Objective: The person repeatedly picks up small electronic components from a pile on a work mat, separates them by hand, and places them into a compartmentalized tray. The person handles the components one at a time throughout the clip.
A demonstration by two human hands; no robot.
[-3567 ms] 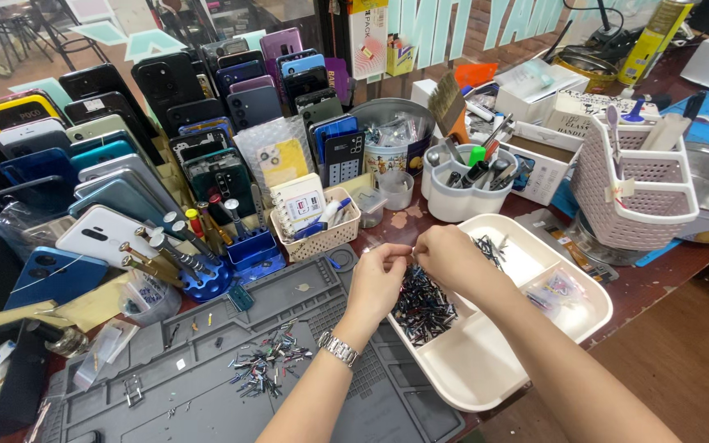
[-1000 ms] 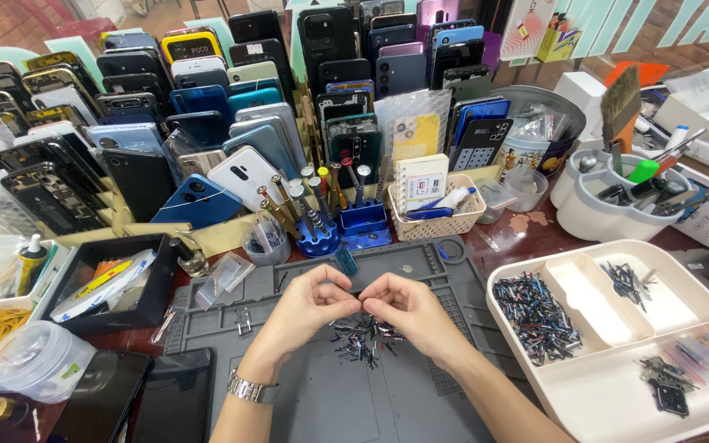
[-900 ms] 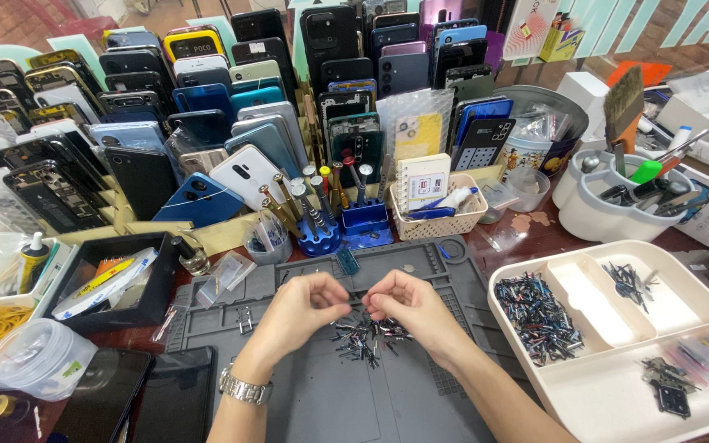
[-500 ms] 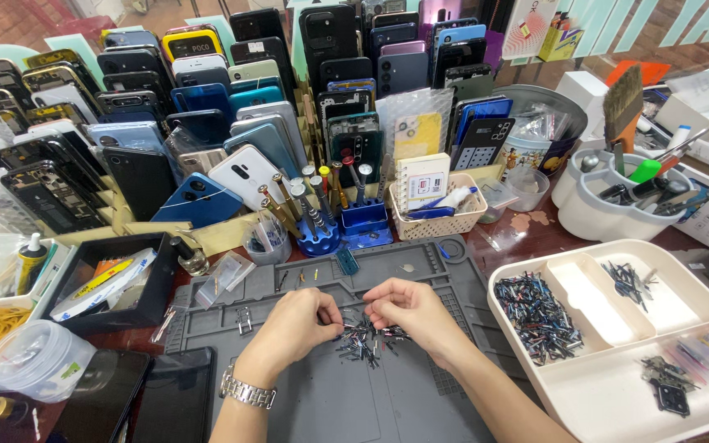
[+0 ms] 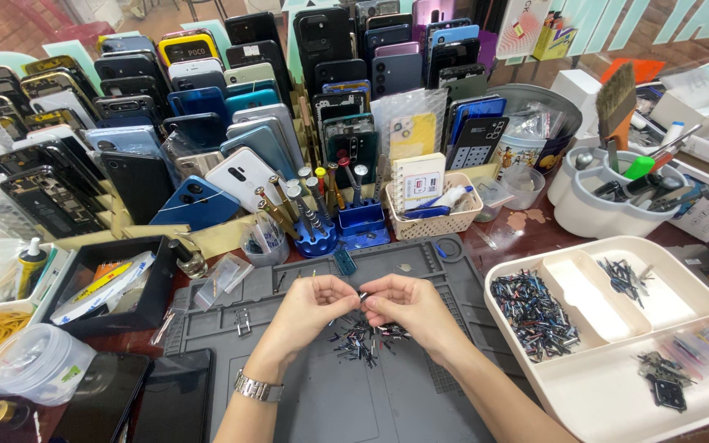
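Observation:
My left hand point(image 5: 312, 306) and my right hand point(image 5: 408, 305) meet over the grey work mat point(image 5: 305, 402), fingertips almost touching. Between them they pinch a tiny dark metal part point(image 5: 362, 297). Just under the fingers lies a loose pile of small dark parts point(image 5: 361, 340) on the mat. A metal watch point(image 5: 254, 386) sits on my left wrist. To the right stands a cream divided tray point(image 5: 617, 377) with a heap of similar small parts point(image 5: 532, 303) in its left compartment.
Rows of phone back covers point(image 5: 207, 139) fill racks behind the mat. A blue screwdriver stand point(image 5: 315, 221), a small basket point(image 5: 436, 215), a white tool caddy point(image 5: 613, 197), a black box point(image 5: 108, 283) and a dark phone point(image 5: 100, 402) surround the mat.
My view swung from the cream tray to the grey mat. Both hands left the tray and now work over the pile on the mat; over the last second they barely shift.

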